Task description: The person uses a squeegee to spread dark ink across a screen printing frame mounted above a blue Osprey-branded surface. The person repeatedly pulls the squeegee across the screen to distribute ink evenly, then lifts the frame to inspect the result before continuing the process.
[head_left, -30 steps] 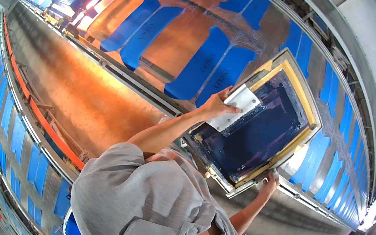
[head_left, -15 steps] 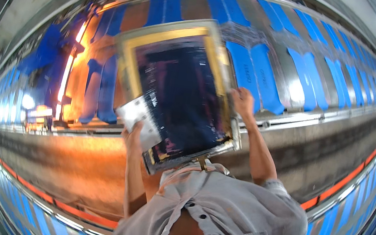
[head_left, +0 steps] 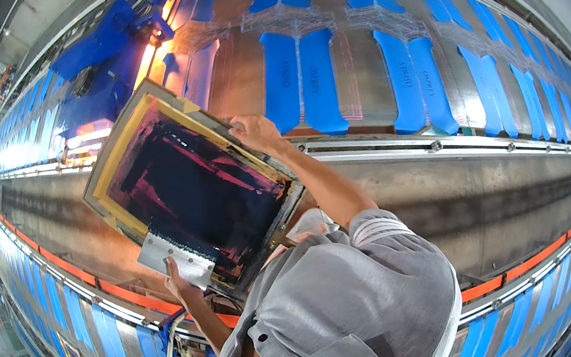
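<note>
A screen-printing frame (head_left: 109, 143), with a yellow-taped border and dark ink smeared over its mesh, is tilted to the left in front of my body. My right hand (head_left: 255, 133) is closed around its far edge. My left hand (head_left: 178, 280) is closed on a silvery metal squeegee (head_left: 175, 259), thumb on top. The squeegee lies across the frame's near-left edge, its ink-marked edge over the mesh. Whether the left fingers also bear the frame's edge is hidden.
Blue cut fabric pieces (head_left: 304, 82) with dark print lie in rows on the long table (head_left: 360, 65) beyond. A glowing orange heater with blue machinery (head_left: 102, 54) stands at left. Behind a concrete aisle (head_left: 437, 192), an orange-red rail (head_left: 482, 288) edges another table of blue pieces.
The frame has swung to the left and turned, away from the blue pieces. Both hands have moved left with it, the squeegee still in my left hand.
</note>
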Motion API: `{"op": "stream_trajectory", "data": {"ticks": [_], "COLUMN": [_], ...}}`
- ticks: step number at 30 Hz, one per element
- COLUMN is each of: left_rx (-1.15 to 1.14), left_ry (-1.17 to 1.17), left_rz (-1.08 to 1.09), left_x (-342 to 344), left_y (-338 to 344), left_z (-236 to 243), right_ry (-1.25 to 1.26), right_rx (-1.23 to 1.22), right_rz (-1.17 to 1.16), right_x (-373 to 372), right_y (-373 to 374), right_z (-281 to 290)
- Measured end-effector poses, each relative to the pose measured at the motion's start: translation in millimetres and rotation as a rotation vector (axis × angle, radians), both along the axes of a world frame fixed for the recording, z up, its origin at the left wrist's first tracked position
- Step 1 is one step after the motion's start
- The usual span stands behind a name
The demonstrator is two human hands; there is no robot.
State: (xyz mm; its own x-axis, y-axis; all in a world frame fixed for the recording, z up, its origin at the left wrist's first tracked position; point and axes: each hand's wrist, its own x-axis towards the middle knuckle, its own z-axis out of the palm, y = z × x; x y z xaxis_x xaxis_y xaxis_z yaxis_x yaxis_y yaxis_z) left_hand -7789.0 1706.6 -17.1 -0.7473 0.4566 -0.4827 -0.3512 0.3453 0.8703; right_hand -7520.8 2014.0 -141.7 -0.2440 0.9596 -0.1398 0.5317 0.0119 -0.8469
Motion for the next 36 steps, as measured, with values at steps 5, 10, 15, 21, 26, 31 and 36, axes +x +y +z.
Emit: {"op": "stream_trajectory", "data": {"ticks": [5,10,15,21,26,31,36], "left_rx": [-0.036,-0.010,0.024,0.052,0.140,0.058,-0.109], "left_ry": [0.091,0.060,0.144,0.159,0.236,0.224,0.406], "left_rz": [0.126,0.261,0.267,0.364,0.403,0.294,-0.114], "left_x": [-34.1,-64.3,-122.4,-204.8,-275.3,-342.4,-462.1], "left_y": [-40.7,-62.8,-69.4,-46.9,-51.6,-27.3,-24.6], "left_z": [11.7,21.9,0.6,1.6,7.0,-17.8,-60.6], "right_ry": [-0.051,0.046,0.140,0.140,0.179,0.203,0.100], "right_rx": [0.061,0.161,0.174,0.137,0.220,0.271,0.280], "right_rz": [0.180,0.309,0.371,0.465,0.442,0.391,0.229], "right_x": [-91.0,-179.1,-271.7,-380.0,-451.9,-472.3,-484.3], "right_y": [-3.8,-1.6,14.0,47.2,38.0,65.3,79.0], "right_z": [22.0,15.4,3.0,60.8,74.6,78.8,86.1]}}
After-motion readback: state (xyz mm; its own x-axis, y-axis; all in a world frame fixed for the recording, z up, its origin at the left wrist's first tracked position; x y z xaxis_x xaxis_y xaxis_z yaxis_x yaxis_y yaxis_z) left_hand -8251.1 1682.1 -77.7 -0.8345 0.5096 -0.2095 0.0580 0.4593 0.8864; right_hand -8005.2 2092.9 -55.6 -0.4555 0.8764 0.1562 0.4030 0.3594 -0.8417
